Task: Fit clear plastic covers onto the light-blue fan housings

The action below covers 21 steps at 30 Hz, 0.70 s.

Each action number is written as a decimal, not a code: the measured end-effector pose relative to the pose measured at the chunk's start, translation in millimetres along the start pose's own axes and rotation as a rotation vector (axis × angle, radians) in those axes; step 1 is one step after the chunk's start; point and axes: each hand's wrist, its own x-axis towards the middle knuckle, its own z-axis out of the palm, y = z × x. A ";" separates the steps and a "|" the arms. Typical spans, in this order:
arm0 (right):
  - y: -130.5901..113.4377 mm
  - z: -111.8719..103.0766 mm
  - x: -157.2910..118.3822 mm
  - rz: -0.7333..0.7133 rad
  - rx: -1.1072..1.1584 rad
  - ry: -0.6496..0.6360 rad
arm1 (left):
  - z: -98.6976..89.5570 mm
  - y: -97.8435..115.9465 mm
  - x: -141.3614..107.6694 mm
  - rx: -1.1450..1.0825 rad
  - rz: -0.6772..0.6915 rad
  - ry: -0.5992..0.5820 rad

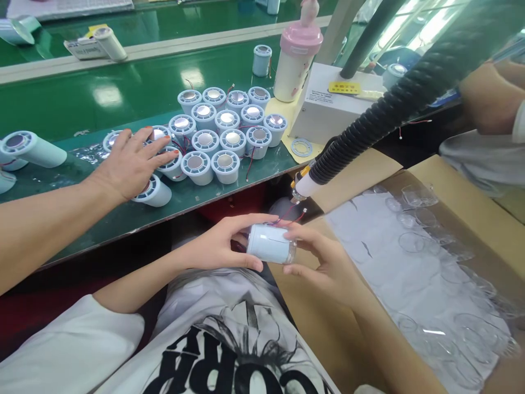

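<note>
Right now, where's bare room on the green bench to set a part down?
Widest free patch: the green surface between the pale rail and the clustered pale-blue cups, left of the lone cup. Crowded: the cluster itself, especially its left end under the co-worker's hand. Also the carton, strewn with clear pieces.

Light strips [437,24]: glaring, far beyond the right hand [320,254].
Green bench [139,79]: white reflections beyond the left hand [229,241].
Metal discs [225,161]: bright glints beyond both hands.
Held cylinder [266,243]: evenly lit between them.
Dark gap [143,249]: deep shadow left of the left hand.
Black hose [356,148]: blurred at its upper end, farthest from the right hand.
</note>
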 end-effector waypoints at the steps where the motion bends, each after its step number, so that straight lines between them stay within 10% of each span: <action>1: 0.5 0.0 -0.4 0.016 0.040 -0.001 | -0.1 0.3 -0.3 0.010 0.028 -0.002; 16: 1.5 1.5 1.2 0.227 0.377 0.011 | -1.8 -1.4 5.2 -0.082 0.045 -0.015; 21: 47.6 19.6 11.0 0.221 0.492 0.319 | -3.1 -28.7 52.8 -0.432 -0.021 0.139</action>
